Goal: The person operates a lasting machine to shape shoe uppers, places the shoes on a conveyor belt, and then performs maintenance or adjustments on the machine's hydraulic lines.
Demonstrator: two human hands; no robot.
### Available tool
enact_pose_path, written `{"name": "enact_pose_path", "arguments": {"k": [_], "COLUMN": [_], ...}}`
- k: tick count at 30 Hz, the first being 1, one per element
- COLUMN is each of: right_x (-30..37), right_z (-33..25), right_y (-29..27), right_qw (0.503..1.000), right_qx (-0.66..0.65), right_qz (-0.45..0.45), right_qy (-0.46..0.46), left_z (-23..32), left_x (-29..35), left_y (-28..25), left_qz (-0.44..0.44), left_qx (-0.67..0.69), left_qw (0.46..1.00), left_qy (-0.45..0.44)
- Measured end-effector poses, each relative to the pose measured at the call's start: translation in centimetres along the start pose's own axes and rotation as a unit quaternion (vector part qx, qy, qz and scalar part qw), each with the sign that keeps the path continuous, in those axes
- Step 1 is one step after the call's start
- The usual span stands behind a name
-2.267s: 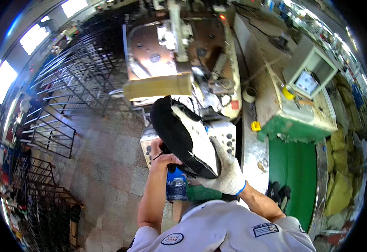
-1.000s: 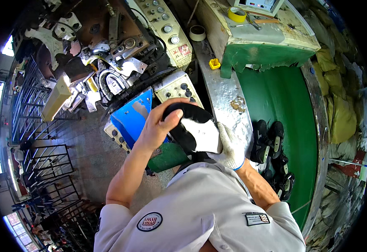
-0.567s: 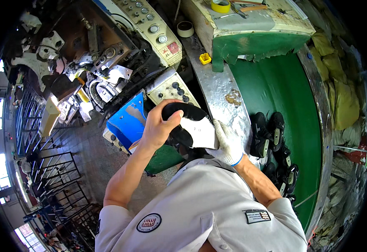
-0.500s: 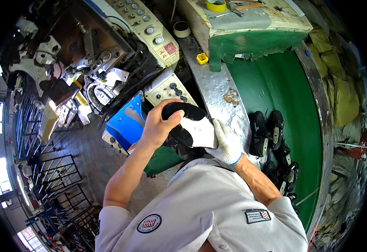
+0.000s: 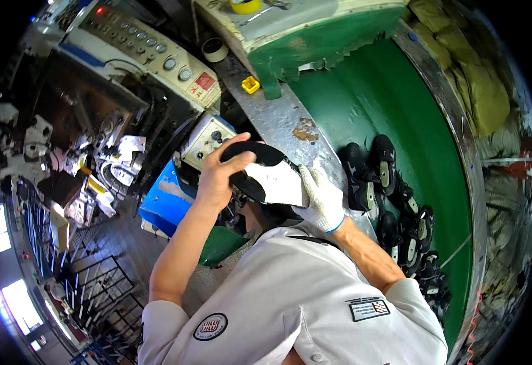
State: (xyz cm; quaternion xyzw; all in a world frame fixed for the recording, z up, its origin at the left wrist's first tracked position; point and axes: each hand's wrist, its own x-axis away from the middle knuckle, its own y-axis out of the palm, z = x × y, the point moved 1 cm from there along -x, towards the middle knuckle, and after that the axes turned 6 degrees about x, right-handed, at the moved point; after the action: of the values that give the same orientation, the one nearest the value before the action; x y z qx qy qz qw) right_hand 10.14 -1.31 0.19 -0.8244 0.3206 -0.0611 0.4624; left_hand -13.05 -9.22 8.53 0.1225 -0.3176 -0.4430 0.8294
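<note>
Between my two hands is a black shoe upper, turned so its white underside faces up. My bare left hand wraps round one end, with the thumb lying over the black edge. At the opposite end my right hand, in a white knitted glove with a blue cuff, clasps the upper with its thumb on top. Some fingers of both hands are hidden beneath it.
Several black shoes lie on the green belt at right, beyond a worn metal ledge. A machine with a dial panel stands at left, near a blue metal cover. A yellow plastic piece sits on the ledge.
My view has turned and shifted right, so the machine and belt appear further left. Both hands still hold the shoe upper, which lies slightly more tilted in the picture.
</note>
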Motion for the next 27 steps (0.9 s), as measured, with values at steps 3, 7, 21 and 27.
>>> {"name": "enact_pose_path", "arguments": {"k": [3,7,21,27], "right_x": [0.3,1.3,6.1,6.9], "right_z": [0.6,1.2,3.8,4.4], "right_y": [-0.5,-1.1,-0.9,-1.0], "right_qw": [0.999,0.996,0.953,0.908], "right_qx": [0.003,0.002,-0.073,-0.172], "right_qz": [0.017,0.022,0.089,0.169], "right_qy": [0.03,0.087,0.28,0.343], "left_z": [-2.8,-4.0,-12.7,-14.4], "left_x": [-1.0,-3.1,-6.5,-7.4], "left_y": [0.4,2.9,9.6,12.6], "left_qz": [0.01,0.01,-0.071,-0.161], "left_qx": [-0.005,-0.077,-0.226,-0.244], "left_qw": [0.996,0.992,0.967,0.952], "left_qy": [0.086,0.099,0.089,0.087]}}
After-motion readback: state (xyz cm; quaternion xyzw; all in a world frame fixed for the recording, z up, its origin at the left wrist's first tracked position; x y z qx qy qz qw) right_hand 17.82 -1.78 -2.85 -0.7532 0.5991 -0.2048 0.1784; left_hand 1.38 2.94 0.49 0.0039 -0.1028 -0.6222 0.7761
